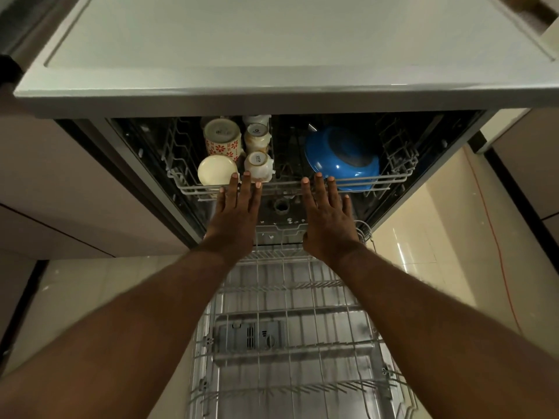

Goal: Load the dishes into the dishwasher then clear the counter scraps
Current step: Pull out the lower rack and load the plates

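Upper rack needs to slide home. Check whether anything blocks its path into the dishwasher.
Nothing visible does. The left hand and right hand lie flat against the front rail of the upper rack; the cups and blue bowl sit inside it.

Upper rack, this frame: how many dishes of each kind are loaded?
Floral mug: 1
Small white cups: 3, the back one partly hidden
Blue bowl: 1
Cream dish: 1
Total: 6

upper rack (393, 176): patterned mug (223, 140), rear cup (257, 137), front cup (258, 166), cream bowl (217, 170) sat upside down at left | blue bowl (341, 158) tilted at right | lower rack (287, 297) stood pulled out below
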